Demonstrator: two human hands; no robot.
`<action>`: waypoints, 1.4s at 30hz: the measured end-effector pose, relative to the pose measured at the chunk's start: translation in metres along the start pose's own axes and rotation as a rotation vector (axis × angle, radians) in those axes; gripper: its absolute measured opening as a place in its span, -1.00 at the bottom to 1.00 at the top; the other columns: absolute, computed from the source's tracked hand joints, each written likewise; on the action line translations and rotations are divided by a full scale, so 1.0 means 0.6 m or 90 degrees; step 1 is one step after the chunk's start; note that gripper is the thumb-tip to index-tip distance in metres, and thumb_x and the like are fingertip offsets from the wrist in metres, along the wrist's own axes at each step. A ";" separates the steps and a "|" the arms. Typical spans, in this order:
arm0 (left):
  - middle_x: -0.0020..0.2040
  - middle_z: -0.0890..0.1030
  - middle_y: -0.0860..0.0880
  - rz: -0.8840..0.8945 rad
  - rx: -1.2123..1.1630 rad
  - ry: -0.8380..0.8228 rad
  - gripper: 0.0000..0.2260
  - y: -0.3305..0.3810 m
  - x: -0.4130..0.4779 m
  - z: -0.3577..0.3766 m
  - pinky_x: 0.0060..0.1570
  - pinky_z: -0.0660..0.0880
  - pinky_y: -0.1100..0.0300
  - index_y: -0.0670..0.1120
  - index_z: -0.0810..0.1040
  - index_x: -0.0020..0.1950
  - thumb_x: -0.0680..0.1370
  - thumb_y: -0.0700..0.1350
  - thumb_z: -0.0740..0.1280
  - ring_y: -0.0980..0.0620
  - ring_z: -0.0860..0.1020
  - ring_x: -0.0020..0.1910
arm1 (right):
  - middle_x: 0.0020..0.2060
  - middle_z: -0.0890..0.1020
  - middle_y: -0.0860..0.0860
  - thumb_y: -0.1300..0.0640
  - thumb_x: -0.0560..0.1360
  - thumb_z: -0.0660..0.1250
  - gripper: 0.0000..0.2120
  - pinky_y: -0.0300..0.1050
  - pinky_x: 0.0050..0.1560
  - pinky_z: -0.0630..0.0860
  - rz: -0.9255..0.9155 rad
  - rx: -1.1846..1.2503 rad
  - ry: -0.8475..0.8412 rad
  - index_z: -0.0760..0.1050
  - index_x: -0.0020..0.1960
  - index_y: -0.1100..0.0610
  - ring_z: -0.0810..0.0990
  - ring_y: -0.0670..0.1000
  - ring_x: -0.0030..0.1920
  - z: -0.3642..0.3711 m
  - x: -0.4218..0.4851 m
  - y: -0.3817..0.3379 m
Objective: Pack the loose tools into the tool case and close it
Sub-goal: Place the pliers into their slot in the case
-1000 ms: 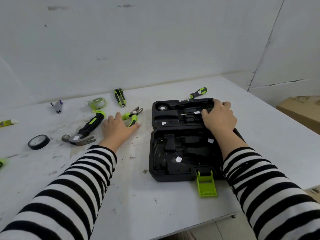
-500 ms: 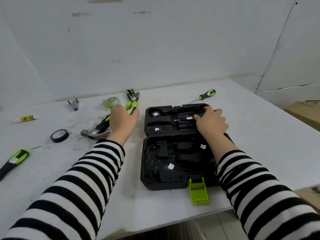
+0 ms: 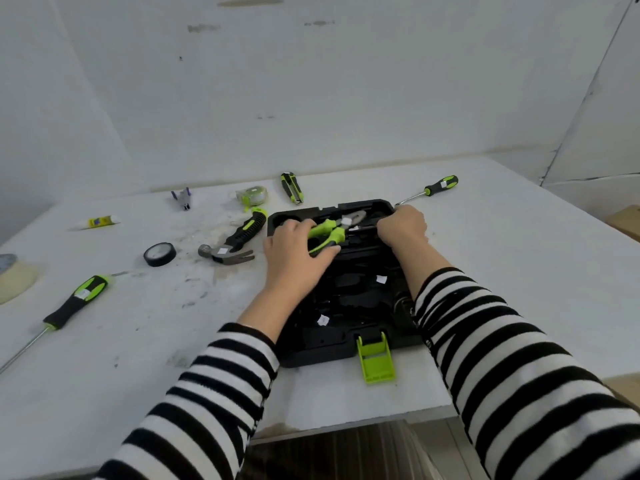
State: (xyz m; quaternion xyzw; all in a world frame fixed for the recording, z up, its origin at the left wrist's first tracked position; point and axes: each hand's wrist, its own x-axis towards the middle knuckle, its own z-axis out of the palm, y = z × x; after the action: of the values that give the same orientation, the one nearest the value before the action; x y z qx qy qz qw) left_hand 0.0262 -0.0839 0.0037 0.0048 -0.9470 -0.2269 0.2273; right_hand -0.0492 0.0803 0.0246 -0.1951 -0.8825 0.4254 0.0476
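Gripping the pliers (image 3: pixel 332 230) by their green rubbery handles, your left hand (image 3: pixel 294 251) is clamped on them over the tool case (image 3: pixel 346 306), prob. to seat them in a moulded slot. Right hand (image 3: pixel 403 225) rests on the black plastic far half, likely steadying; its grip I can't tell. Hammer (image 3: pixel 235 240) etc. lie loose on desk (image 3: pixel 138 341).

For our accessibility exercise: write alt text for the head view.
A person's left hand holds green-handled pliers over an open black tool case, while the right hand rests on its far half. A hammer, tape roll and two screwdrivers lie loose on the white table.
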 end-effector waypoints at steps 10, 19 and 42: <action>0.10 0.54 0.01 0.046 -0.005 -0.049 -0.56 -0.026 -0.005 0.019 0.11 0.43 0.04 0.04 0.53 0.22 0.46 0.26 0.31 -0.05 0.48 0.13 | 0.32 0.40 0.07 -0.04 0.46 0.26 -0.62 0.08 0.38 0.20 -0.187 -0.136 -0.007 0.49 0.28 -0.15 0.29 0.16 0.38 -0.004 -0.026 0.023; 0.08 0.55 0.01 0.053 0.011 -0.039 -0.55 -0.030 0.025 0.032 0.07 0.42 0.06 0.00 0.54 0.22 0.47 0.27 0.29 -0.04 0.47 0.12 | 0.38 0.35 -0.01 -0.16 0.59 0.08 -0.64 0.42 0.38 -0.19 -0.275 -0.277 -0.005 0.34 0.36 -0.26 0.21 0.10 0.45 0.034 -0.042 0.039; -0.16 0.62 -0.05 -0.179 -0.354 -0.093 -0.70 -0.027 0.083 -0.008 0.06 0.47 0.05 -0.09 0.64 -0.11 0.58 0.06 0.22 -0.06 0.57 -0.05 | 0.08 0.60 -0.14 0.03 0.58 0.24 -0.82 0.30 0.43 -0.06 -0.382 -0.115 -0.045 0.57 0.11 -0.12 0.48 -0.07 0.20 -0.021 -0.026 0.058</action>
State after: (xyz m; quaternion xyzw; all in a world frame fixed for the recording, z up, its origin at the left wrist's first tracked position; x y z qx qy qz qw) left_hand -0.0178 -0.1060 0.0219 0.0571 -0.8526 -0.5060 0.1173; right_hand -0.0209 0.1029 0.0070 0.0853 -0.9359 0.3191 0.1226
